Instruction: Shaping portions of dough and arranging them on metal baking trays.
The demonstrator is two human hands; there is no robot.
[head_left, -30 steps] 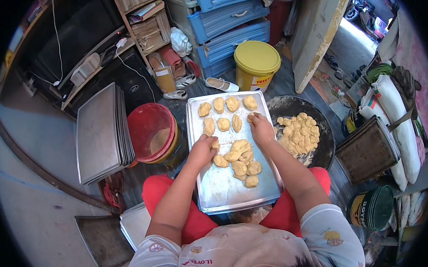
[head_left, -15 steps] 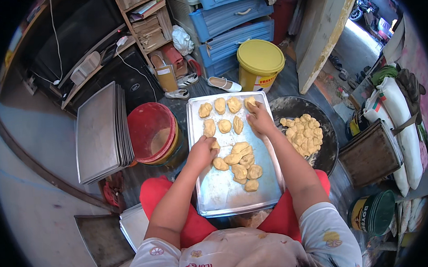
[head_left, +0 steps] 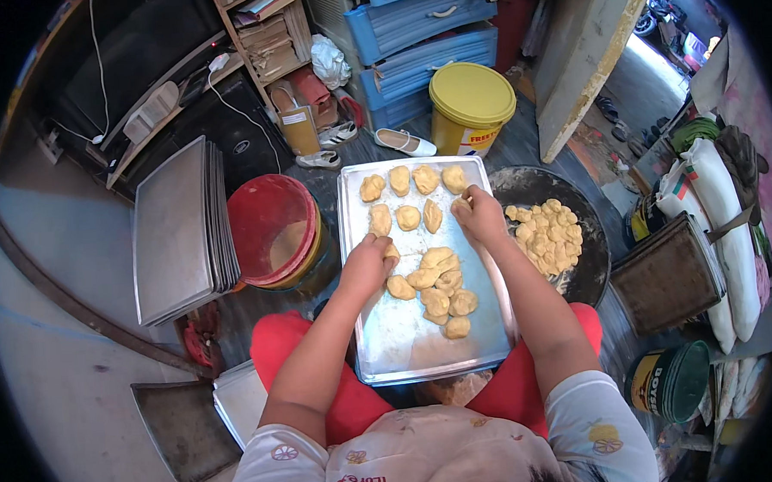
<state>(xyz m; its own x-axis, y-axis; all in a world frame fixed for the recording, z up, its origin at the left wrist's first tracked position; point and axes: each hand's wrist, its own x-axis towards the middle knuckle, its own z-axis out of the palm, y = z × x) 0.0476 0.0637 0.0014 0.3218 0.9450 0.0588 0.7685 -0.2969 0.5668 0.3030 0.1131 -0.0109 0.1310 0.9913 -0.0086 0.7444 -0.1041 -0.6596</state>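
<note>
A metal baking tray rests across my lap. Along its far part lie rows of yellowish dough pieces, set apart from one another. A looser heap of dough lumps sits nearer the middle, some touching. At the tray's left side my left hand has its fingers closed round a small dough piece. My right hand is by the right rim, fingertips pinched on another dough piece, mostly covered, just below the far right piece.
To the right, a round black pan holds a mound of dough lumps. A red tub and stacked trays stand on the left. A yellow lidded bucket and white shoes are beyond the tray.
My right hand has left the far right dough piece, which now lies uncovered, and come slightly nearer to another piece. The left hand stays almost in place with its dough.
</note>
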